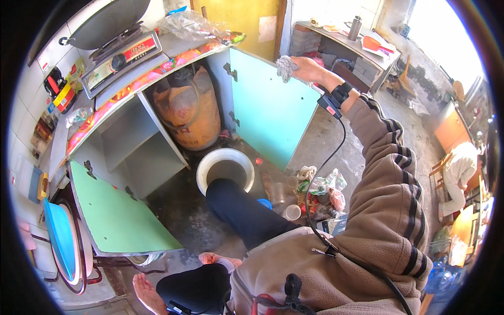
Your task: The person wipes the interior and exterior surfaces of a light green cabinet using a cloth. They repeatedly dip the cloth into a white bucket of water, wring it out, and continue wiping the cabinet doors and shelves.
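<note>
My right hand (pixel 308 68) grips a crumpled grey cloth (pixel 286 69) at the upper outer part of an open light-blue cabinet door (pixel 271 106). Low in the view, my left hand (pixel 147 293) is held flat beside my left knee with nothing in it. Between the blue door and a second open door, a green one (pixel 122 212), stands the cabinet. Its right section holds an orange gas cylinder (pixel 189 114) with a hose; bare shelves (pixel 132 138) show in the left section. A white basin (pixel 202 169) of murky water sits on the floor before it, partly hidden by my right leg.
Above the cabinet are a gas stove (pixel 122 63) and a wok (pixel 106 23). Plastic cups (pixel 277 193) and bagged rubbish (pixel 327 189) lie on the floor. Blue and pink basins (pixel 59 240) stand in a rack at left. Another person (pixel 458 173) is bent over at far right.
</note>
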`<state>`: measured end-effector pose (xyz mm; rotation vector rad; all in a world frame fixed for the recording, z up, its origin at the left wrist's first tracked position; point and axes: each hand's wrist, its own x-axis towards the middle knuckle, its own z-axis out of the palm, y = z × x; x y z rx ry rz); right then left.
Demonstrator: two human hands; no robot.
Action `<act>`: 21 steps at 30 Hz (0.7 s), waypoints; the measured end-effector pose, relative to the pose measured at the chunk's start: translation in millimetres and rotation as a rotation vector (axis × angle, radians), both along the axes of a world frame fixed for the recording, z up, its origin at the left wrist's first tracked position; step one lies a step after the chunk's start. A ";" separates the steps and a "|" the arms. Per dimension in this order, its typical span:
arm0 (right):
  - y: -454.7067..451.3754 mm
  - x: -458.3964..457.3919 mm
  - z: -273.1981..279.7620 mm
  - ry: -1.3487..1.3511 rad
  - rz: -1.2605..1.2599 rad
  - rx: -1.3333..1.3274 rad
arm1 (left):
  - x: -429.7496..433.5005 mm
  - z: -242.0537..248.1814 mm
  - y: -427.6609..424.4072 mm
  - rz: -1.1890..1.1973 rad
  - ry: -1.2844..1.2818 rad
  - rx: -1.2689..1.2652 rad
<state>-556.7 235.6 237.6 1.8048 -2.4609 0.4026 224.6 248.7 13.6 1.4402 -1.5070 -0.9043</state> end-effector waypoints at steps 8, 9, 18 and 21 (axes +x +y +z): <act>-59.1 -0.2 20.8 0.125 0.277 0.237 | 13.1 -18.1 7.1 0.108 0.590 0.191; -71.7 -0.4 23.6 0.117 0.228 0.337 | 13.0 -20.0 7.9 0.066 0.487 0.153; -172.8 12.7 18.7 0.374 -0.025 0.235 | 10.3 -32.7 4.8 0.258 0.602 0.234; -175.3 21.0 16.9 0.410 -0.091 0.268 | 10.0 -37.4 5.7 0.263 0.637 0.218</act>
